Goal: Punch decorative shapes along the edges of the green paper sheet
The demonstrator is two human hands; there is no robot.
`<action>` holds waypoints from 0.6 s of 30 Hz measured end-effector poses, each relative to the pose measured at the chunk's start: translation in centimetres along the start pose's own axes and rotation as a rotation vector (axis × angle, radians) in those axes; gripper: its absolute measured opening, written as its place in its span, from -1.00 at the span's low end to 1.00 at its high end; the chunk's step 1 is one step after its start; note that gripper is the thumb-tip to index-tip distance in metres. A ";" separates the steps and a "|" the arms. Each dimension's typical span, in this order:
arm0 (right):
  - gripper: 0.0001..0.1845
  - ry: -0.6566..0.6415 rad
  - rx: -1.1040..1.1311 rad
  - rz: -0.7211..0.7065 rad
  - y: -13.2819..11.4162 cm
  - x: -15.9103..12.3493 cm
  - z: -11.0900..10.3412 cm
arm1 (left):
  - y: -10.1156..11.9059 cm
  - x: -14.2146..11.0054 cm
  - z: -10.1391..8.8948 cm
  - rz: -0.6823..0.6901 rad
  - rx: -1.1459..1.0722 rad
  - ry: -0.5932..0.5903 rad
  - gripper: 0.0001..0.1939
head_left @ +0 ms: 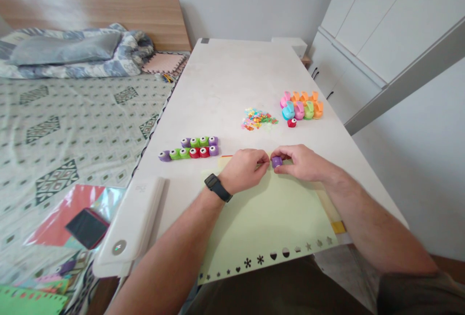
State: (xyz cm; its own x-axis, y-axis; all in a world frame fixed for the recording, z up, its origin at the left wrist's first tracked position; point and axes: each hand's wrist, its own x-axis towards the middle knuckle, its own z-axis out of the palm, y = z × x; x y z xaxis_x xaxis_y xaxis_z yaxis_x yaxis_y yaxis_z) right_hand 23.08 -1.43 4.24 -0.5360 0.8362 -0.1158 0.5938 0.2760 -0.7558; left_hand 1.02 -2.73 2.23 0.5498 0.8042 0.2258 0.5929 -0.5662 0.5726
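My right hand (300, 161) grips a small purple craft punch (276, 162) between thumb and fingers, at the far edge of a pale green paper sheet (271, 213). Just left of the punch, my left hand (247, 166) is closed in a pinch on the sheet's far edge; its fingertips partly hide the spot. Cut-out shapes, among them stars, hearts and a crown, run along the sheet's near edge, which overhangs the table toward my lap. A yellowish sheet (328, 202) shows from under the green one on the right.
Two rows of small punches (194, 152) stand left on the white table (236, 73). Ahead lie colourful paper cut-outs (257, 119), with larger lever punches (299, 110) and a red punch (291, 123) to their right. A white laminator-like device (132, 223) lies front left, beside the bed (90, 112).
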 end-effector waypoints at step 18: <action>-0.72 -0.002 -0.052 -0.009 0.1 0.0 0.0 | 0.1 0.0 -0.2 -0.016 -0.024 -0.014 -0.85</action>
State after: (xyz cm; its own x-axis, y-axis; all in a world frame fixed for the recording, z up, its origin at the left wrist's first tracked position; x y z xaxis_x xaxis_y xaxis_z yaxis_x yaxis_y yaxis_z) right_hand 23.14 -1.37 4.16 -0.5424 0.8328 -0.1104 0.6197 0.3079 -0.7220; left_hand 0.99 -2.74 2.51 0.5486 0.8103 0.2058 0.5874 -0.5488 0.5948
